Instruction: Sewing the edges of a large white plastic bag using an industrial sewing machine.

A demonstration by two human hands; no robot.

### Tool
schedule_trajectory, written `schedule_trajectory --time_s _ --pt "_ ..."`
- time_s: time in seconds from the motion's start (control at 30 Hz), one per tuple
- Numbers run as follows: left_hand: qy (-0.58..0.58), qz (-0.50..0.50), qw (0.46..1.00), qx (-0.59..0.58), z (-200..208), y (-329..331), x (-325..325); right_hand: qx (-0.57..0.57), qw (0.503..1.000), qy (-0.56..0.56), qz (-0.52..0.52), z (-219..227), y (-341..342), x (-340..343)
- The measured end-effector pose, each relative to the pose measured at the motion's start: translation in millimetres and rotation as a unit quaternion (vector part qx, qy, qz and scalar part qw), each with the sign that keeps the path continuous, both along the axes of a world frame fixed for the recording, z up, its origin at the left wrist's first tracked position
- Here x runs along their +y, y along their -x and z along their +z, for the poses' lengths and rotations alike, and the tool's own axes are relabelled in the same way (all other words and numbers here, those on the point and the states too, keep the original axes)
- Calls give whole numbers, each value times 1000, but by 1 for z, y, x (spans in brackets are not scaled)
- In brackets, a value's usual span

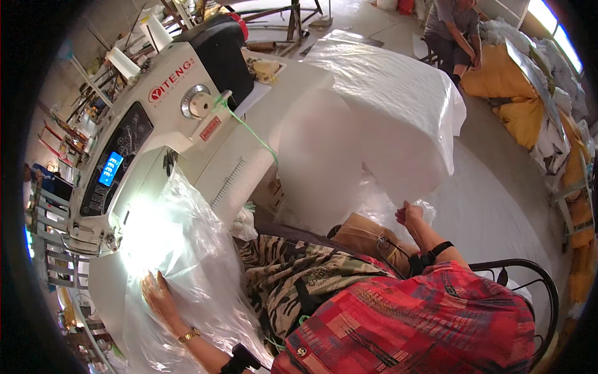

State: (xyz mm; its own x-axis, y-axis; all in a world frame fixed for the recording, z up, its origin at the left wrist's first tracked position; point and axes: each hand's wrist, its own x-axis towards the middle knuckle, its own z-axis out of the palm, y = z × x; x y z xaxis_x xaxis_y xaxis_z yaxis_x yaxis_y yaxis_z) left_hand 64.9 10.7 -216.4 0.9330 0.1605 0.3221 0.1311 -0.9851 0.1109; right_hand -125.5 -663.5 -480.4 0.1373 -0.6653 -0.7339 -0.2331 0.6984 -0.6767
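Observation:
A white sewing machine (180, 93) fills the left side, its lamp glaring over the needle area. Clear plastic film (205, 249) runs from under the machine's head down toward my lap. My left hand (160, 298) lies on the film just in front of the lit area, fingers stretched out and pressing it flat. Farther right, my right hand (410, 214) has its fingers curled closed beside crumpled clear plastic. What they hold, if anything, is hidden. Glare covers the needle, and a hazy smear hides part of the middle.
White plastic sheeting (386, 68) covers a stack beyond the machine. Thread cones (154, 32) stand at the back left. A green string (249, 128) hangs off the machine. A seated person (451, 31) is at the far right near yellow sacks (503, 71). A black chair frame (542, 280) curves behind me.

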Motion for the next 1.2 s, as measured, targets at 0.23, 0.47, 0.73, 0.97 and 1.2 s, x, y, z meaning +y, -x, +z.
schedule_trajectory --time_s 0.23,0.47,0.73,0.97,1.2 --pt "-15 2 1000 -1 3 3 -10 53 970 200 128 46 -7 16" --pt "-35 -7 999 7 10 5 -19 -232 895 376 56 183 -50 0" --pt "-11 -14 999 28 10 1 -11 -546 785 289 44 294 -76 -29" --pt "37 -21 999 12 20 7 -21 -389 856 314 -128 268 -66 -76" --pt "21 18 999 26 26 11 -31 -438 749 489 -92 376 -74 -101"
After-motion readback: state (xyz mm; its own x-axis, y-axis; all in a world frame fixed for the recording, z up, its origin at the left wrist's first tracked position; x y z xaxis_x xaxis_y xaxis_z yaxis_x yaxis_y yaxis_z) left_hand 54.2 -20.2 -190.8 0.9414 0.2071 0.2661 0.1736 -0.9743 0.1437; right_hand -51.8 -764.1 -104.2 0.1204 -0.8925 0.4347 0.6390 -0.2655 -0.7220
